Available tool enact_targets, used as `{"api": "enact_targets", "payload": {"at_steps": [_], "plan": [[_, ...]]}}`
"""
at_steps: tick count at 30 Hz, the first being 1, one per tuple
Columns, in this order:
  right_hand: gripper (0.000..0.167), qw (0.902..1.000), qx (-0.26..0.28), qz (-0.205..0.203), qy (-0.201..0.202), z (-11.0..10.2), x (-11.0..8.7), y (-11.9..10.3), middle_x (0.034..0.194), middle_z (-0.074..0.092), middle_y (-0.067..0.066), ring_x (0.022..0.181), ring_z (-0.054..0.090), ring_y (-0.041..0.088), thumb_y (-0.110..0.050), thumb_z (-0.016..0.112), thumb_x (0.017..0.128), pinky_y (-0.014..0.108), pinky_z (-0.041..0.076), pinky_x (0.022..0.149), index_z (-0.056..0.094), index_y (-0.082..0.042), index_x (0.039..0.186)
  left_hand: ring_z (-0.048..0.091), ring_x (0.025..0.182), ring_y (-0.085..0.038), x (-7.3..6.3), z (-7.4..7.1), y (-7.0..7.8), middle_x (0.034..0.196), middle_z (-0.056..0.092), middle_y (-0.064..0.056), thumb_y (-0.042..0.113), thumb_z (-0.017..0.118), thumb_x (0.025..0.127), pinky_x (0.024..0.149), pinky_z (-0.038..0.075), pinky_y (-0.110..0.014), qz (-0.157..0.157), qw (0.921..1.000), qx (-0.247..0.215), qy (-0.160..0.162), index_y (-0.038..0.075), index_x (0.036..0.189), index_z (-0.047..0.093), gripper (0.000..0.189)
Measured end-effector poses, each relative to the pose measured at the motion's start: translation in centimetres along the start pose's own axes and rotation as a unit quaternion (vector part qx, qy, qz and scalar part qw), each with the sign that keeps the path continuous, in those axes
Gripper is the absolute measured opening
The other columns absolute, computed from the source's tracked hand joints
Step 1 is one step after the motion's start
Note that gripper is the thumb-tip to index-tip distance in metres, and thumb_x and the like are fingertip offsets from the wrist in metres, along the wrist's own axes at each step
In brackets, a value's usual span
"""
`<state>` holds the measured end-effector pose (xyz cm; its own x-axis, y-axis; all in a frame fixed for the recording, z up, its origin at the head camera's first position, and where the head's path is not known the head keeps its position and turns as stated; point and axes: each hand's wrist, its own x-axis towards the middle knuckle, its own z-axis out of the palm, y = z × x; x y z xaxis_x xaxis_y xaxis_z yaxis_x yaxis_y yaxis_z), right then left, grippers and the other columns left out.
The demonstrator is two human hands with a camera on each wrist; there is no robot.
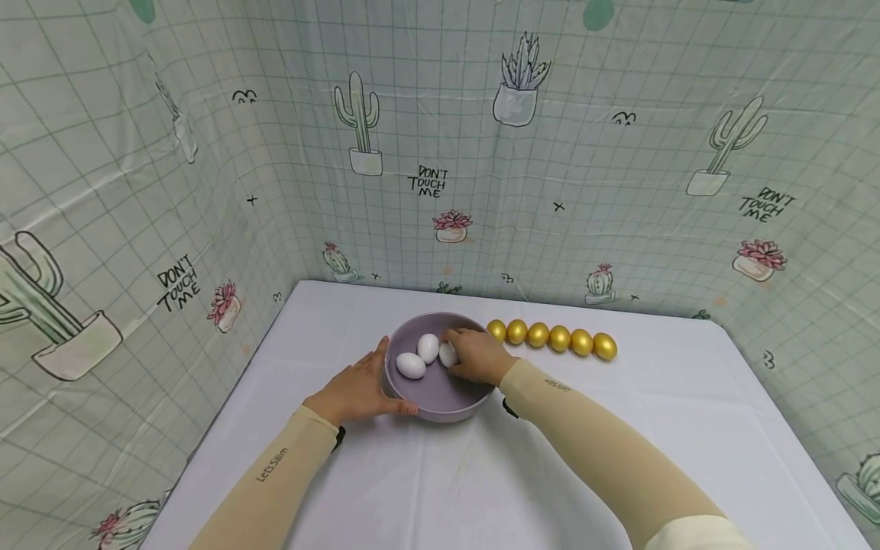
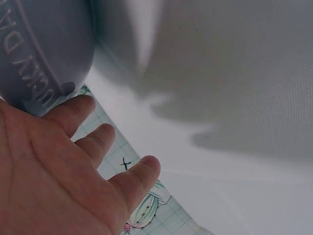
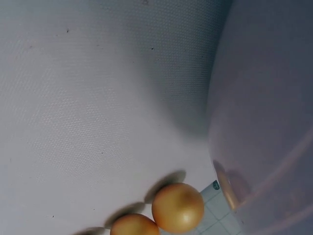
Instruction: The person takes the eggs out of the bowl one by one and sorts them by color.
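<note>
My right hand reaches into the round mauve bowl, thumb and fingertips curled about a smooth white egg beside two more white eggs. My left hand spreads, fingers extended, against the bowl's curved outer wall, which bears raised lettering; six glossy golden eggs form a row on the finely textured white tablecloth, just right of it.

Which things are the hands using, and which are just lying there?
Being used:
purple bowl, touched by the left hand
white egg in the right hand
two other white eggs, inside the bowl

Just lying there, it seems:
six gold eggs on the table
</note>
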<state>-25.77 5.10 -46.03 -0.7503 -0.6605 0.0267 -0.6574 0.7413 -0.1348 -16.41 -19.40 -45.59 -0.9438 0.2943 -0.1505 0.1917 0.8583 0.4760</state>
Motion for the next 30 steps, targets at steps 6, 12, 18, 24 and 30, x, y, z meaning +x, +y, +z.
{"api": "enact_targets", "payload": {"at_steps": [6,12,18,24,30], "plan": [[0.05,1.0,-0.008,-0.003,0.0,0.05,0.03,0.06,0.111,0.064,0.006,0.098,0.063,0.021,-0.024,0.082,0.082,0.039,0.051,0.088,0.061,-0.009,0.125,0.029,0.145,-0.035,0.0,-0.08,0.03,0.16,0.025,-0.02,0.081,0.07,0.067,0.111,0.031,-0.054,-0.002,1.0,0.005,0.0,0.003,0.159,-0.001,0.14],[0.049,1.0,-0.003,-0.002,0.003,0.03,-0.02,-0.01,0.112,0.064,0.006,0.1,0.063,0.022,-0.022,0.082,0.082,0.04,0.05,0.09,0.062,-0.009,0.126,0.028,0.145,-0.035,0.02,-0.1,0.05,0.16,0.025,-0.021,0.081,0.07,0.067,0.111,0.03,-0.055,-0.001,1.0,0.008,0.002,0.002,0.159,-0.001,0.14],[0.048,1.0,0.004,-0.003,0.004,-0.16,-0.09,-0.13,0.114,0.065,0.007,0.1,0.064,0.022,-0.021,0.082,0.083,0.04,0.05,0.091,0.063,-0.008,0.125,0.029,0.145,-0.035,-0.01,-0.12,0.09,0.159,0.026,-0.021,0.08,0.071,0.067,0.111,0.03,-0.055,0.0,1.0,0.005,0.003,0.002,0.159,0.0,0.14],[0.049,0.9999,0.013,-0.008,0.003,-0.15,-0.04,0.05,0.115,0.065,0.008,0.1,0.063,0.022,-0.02,0.081,0.082,0.039,0.05,0.09,0.063,-0.008,0.126,0.031,0.144,-0.036,0.05,0.01,0.0,0.159,0.028,-0.021,0.081,0.071,0.066,0.11,0.031,-0.055,-0.002,1.0,0.004,0.005,0.003,0.159,0.001,0.14],[0.053,0.9991,0.042,-0.008,0.001,-0.87,-0.14,0.15,0.122,0.063,0.01,0.106,0.061,0.023,-0.018,0.081,0.082,0.037,0.049,0.092,0.062,-0.006,0.129,0.03,0.144,-0.035,-0.04,-0.1,0.02,0.159,0.028,-0.02,0.079,0.072,0.067,0.111,0.029,-0.056,0.0,1.0,0.002,0.004,0.001,0.159,0.001,0.14]]}}
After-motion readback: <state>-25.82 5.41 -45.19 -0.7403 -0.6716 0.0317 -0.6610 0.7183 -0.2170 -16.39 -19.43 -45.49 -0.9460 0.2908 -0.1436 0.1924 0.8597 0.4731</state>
